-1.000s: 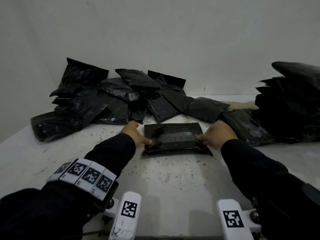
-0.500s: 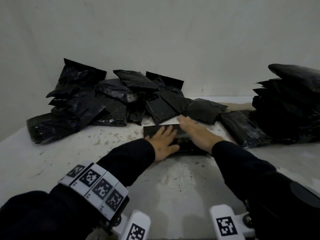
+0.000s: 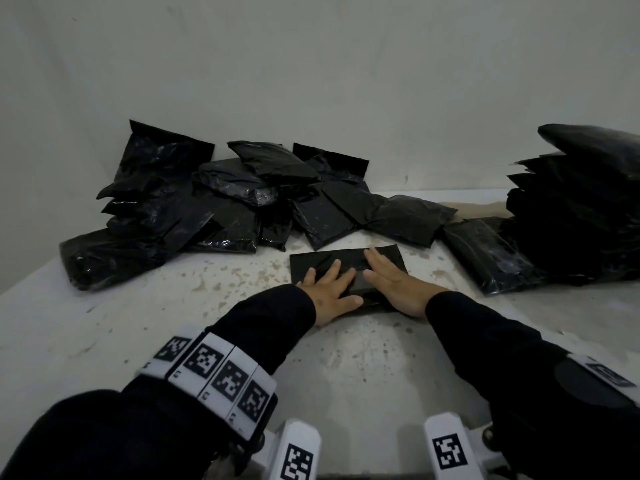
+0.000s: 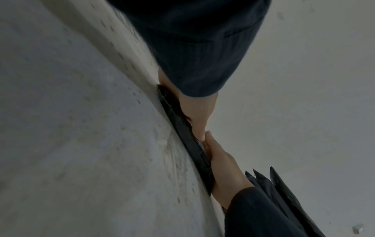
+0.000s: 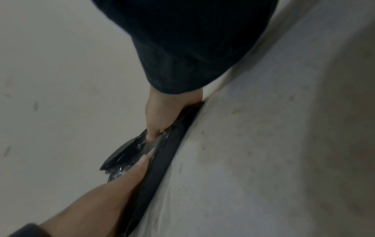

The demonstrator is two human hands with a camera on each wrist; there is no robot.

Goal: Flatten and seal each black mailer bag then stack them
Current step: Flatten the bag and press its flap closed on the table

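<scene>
A black mailer bag (image 3: pixel 346 263) lies flat on the stained white table (image 3: pixel 214 306), near the middle. My left hand (image 3: pixel 329 289) and right hand (image 3: pixel 391 280) lie side by side on it, palms down and fingers straight, pressing it onto the table. In the left wrist view the bag (image 4: pixel 182 131) shows edge-on as a thin strip under my left hand (image 4: pixel 195 115) and right hand (image 4: pixel 221 163). The right wrist view shows the same bag (image 5: pixel 162 160) pressed under my right hand (image 5: pixel 162 115) and left hand (image 5: pixel 121 176).
A loose heap of black mailer bags (image 3: pixel 207 202) lies at the back left against the wall. A tall stack of black bags (image 3: pixel 581 202) stands at the right, with one bag (image 3: pixel 485 254) lying at its foot. Bare table stretches between me and the pressed bag.
My hands have left the bag's two ends and moved onto its top. They now lie flat, side by side, and the bag looks flatter.
</scene>
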